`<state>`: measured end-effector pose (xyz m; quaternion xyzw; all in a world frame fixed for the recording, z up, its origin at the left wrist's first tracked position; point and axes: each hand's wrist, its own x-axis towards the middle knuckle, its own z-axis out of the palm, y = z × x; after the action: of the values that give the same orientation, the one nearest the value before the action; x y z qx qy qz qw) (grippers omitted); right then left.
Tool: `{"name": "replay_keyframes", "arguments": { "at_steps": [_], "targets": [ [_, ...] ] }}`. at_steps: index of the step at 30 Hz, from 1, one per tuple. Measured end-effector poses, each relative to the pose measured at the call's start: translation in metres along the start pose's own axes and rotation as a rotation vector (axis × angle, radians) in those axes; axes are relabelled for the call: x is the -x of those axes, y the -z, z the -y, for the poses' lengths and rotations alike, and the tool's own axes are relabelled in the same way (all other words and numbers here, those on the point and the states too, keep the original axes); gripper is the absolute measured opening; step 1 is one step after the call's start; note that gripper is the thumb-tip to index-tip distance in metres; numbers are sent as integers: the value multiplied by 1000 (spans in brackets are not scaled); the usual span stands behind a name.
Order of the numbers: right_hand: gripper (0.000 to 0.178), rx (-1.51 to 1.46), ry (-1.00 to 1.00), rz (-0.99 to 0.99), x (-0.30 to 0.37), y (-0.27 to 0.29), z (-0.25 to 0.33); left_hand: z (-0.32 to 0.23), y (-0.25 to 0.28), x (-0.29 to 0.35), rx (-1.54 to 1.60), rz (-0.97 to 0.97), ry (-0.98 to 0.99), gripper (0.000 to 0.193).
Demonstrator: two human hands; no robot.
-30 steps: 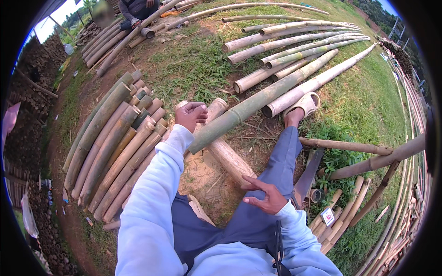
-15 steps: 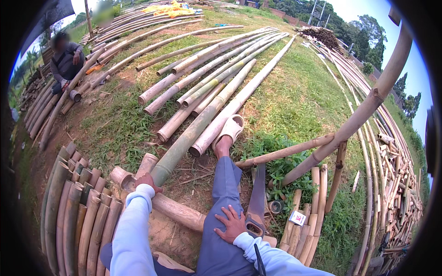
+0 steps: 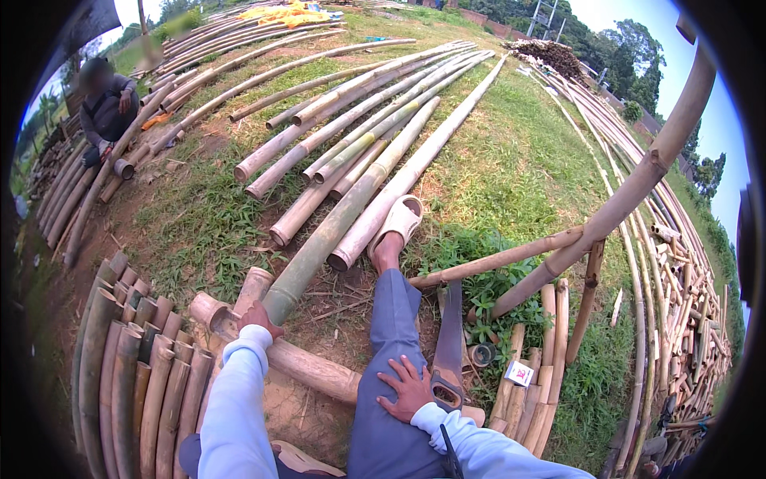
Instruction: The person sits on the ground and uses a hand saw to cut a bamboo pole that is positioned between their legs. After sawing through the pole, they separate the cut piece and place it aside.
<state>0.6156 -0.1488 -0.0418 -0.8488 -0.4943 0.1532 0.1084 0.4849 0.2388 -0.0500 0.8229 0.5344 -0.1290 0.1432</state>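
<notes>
My left hand [image 3: 258, 320] is closed at the near end of a long green bamboo pole [image 3: 319, 244], just above a thick bamboo piece [image 3: 315, 369] lying crosswise. How far the fingers wrap round is partly hidden. A notched bamboo end [image 3: 209, 310] shows left of that hand. My right hand [image 3: 404, 389] lies flat on my thigh with fingers spread, holding nothing. Beside it is a handsaw [image 3: 449, 343], handle toward me and blade pointing away. My sandalled foot [image 3: 396, 222] rests against a paler bamboo pole [image 3: 439, 164] alongside the green one.
Cut bamboo lengths [image 3: 144, 375] stand bunched at left. A slanting bamboo post [image 3: 606, 215] with braces rises at right. A small white box [image 3: 519, 373] sits on short bamboo pieces. Another person [image 3: 108, 112] sits far left by more poles. Bamboo offcuts [image 3: 686, 303] are piled far right.
The view has shifted slightly. Both my hands stay where they were, the left at the pole's end and the right on my thigh.
</notes>
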Motion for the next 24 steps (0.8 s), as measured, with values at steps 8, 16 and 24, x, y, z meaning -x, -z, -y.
{"name": "replay_keyframes", "arguments": {
  "at_steps": [8,16,24],
  "targets": [
    [60,-6,-20,38,0,7,7,22,17,16,-56,-25,-57,86],
    [60,25,2,37,-1,7,11,114,100,112,-103,-37,-43,79],
    [58,-31,55,-29,7,-2,-3,255,79,228,-152,-57,-23,80]
  ]
}}
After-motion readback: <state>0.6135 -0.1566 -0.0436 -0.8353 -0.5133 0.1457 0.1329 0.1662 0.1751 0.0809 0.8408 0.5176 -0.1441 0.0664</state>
